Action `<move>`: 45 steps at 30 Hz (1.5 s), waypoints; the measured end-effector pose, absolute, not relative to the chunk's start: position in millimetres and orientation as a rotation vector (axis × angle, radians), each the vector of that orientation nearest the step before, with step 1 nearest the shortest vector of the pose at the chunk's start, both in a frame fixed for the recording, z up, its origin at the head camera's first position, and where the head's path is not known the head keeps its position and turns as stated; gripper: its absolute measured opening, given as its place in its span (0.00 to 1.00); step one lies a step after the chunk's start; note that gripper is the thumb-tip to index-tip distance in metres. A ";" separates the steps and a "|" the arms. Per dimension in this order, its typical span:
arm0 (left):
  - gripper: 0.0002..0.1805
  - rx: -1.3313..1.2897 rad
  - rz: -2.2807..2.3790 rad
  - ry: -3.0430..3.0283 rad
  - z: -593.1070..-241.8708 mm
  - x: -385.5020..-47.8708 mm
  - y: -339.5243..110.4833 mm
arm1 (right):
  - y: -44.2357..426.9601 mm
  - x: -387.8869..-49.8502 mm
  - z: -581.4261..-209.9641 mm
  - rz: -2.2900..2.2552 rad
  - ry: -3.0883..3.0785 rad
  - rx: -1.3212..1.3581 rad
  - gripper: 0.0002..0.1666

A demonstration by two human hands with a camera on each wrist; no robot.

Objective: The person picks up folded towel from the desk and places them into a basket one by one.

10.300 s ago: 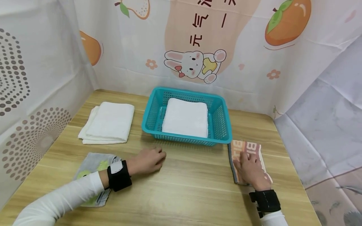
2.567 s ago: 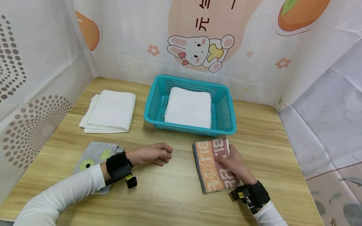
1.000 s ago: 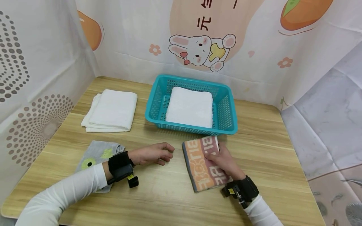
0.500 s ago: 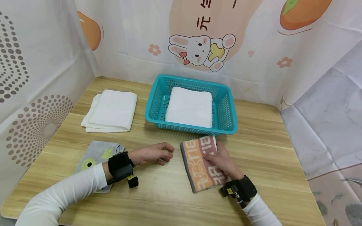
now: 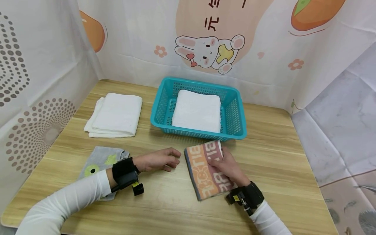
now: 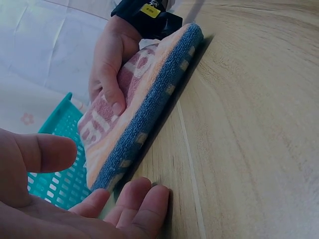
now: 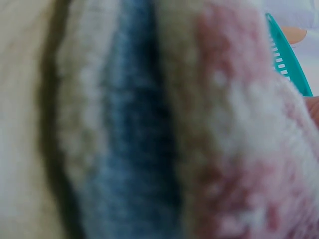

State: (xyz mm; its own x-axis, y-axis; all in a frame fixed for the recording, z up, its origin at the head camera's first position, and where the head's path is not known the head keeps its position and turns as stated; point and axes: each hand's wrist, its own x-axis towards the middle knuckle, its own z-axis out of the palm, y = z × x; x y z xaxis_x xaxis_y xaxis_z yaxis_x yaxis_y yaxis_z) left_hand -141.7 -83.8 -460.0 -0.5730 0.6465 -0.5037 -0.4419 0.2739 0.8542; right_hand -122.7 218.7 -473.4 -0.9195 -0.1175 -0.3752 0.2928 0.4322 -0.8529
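While the right grip (image 5: 230, 168) pinches the orange-pink towel (image 5: 201, 173) by its right side, the basket (image 5: 236, 114) just beyond holds one folded towel (image 5: 196, 111), so work looks partway; gray towel (image 5: 101, 160) and white cloth (image 5: 117, 112), left of the relaxed, empty left grip (image 5: 158, 160), likely remain.

Widest lane: bare wood of the tabletop (image 5: 276, 156), from the right grip (image 5: 229, 165) out to the right edge. Second lane: between the stacked white cloth (image 5: 117, 112) and the teal basket (image 5: 199, 132), back to the curtain (image 5: 141, 70). Left grip (image 5: 158, 160) to patterned towel (image 5: 201, 176): narrow gap; towel and right grip block a straight run rightward. Towel's far edge sits tight by the basket's near wall. Basket passable from above, walled at the sides; folded white towel (image 5: 196, 111) fills its middle. Left sleeve (image 5: 73, 195) crosses the grey towel (image 5: 100, 156), hindering access.
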 end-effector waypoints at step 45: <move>0.29 0.678 1.216 2.082 -464.3 -113.5 -53.4 | 199.6 -114.3 -477.3 -1.619 2.359 0.165 0.36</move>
State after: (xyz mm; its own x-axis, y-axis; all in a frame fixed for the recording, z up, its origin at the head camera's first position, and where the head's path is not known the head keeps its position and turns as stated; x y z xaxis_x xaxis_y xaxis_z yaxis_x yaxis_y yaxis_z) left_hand -113.5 -53.4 -464.3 -0.6715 0.6949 -0.2574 0.1171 0.4425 0.8891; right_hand -114.3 199.6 -477.3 -0.9557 -0.0609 -0.2880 0.2468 0.3674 -0.8967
